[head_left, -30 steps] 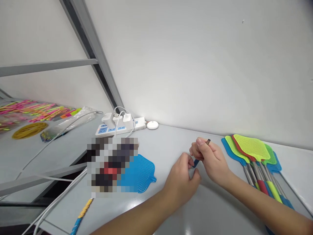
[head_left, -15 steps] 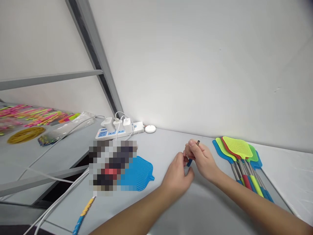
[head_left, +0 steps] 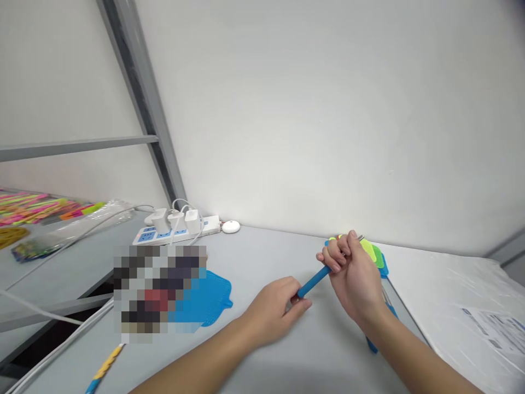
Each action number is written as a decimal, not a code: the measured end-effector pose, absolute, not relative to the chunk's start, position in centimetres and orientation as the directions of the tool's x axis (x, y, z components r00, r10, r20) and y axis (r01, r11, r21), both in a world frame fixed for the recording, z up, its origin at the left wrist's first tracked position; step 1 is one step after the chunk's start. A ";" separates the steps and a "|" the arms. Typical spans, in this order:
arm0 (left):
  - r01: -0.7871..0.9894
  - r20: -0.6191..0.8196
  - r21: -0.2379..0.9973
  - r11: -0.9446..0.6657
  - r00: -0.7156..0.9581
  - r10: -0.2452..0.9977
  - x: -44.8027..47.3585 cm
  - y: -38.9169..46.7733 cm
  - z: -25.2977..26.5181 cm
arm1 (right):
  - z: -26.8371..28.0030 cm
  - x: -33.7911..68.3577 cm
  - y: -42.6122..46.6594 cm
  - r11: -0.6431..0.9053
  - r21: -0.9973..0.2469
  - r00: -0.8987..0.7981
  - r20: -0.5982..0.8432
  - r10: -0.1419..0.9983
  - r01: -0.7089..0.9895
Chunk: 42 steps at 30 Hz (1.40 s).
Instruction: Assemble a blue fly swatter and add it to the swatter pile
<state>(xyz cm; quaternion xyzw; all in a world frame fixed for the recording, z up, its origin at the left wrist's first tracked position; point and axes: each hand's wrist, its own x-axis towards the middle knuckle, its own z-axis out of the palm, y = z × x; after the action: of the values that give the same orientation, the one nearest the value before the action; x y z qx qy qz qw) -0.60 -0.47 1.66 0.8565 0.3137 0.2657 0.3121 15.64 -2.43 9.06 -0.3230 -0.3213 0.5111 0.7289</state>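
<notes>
Blue handle (head_left: 314, 281); label (head_left: 497, 329) apparently illegible

The person's left grip (head_left: 273, 306) hides the near end of the blue handle (head_left: 315, 282); the right grip (head_left: 359, 279) covers its upper part. The right arm screens most of the stacked swatters (head_left: 372, 252). Pixelation (head_left: 158, 290) masks part of the blue mesh head (head_left: 215, 298) on the bench (head_left: 262, 262). The left edge crops the yellow coil (head_left: 11, 236); print on the plastic packaging (head_left: 447, 284) is too small to read.
</notes>
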 end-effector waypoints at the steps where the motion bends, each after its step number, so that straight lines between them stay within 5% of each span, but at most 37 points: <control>1: 0.362 0.270 0.666 -0.652 0.697 0.664 -0.6 -0.7 1.7 | 8.7 16.0 -2.8 0.255 -0.788 0.280 0.111 0.954 -0.560; 9: 0.356 0.216 0.551 -0.754 0.812 0.542 -0.6 -2.0 1.1 | 6.2 17.4 -4.2 0.175 -0.786 0.215 0.055 0.975 -0.593; 15: 0.340 0.160 0.642 -0.687 0.817 0.554 -0.7 -2.1 1.1 | 6.0 17.2 -4.8 0.155 -0.841 0.142 0.094 0.985 -0.519; 21: 0.245 0.231 0.715 -0.654 0.801 0.552 -0.8 -1.9 1.1 | 4.6 16.2 -5.1 0.112 -0.929 0.060 0.097 0.993 -0.352; 25: 0.191 0.262 0.727 -0.660 0.811 0.523 -0.9 -1.9 1.3 | 3.9 16.2 -4.9 0.071 -0.921 0.073 0.046 0.996 -0.382; 34: 0.317 0.184 0.714 -0.624 0.776 0.604 -1.1 -2.1 1.3 | 4.2 16.3 -4.8 0.125 -0.946 0.153 0.082 0.985 -0.299; 37: 0.344 0.161 0.651 -0.677 0.809 0.565 -0.7 -2.1 1.2 | 4.5 16.2 -4.9 0.113 -0.931 0.129 0.072 0.989 -0.347; 42: 0.413 0.135 0.359 -0.837 0.864 0.484 -1.3 -1.4 3.0 | 4.9 16.7 -5.1 0.110 -0.945 0.166 0.060 0.984 -0.308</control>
<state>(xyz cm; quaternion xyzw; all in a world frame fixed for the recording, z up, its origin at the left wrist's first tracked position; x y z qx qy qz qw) -1.29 -1.35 2.95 0.9520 0.2355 0.1110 0.1611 16.72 -5.14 4.87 -0.4288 -0.3943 0.5112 0.6320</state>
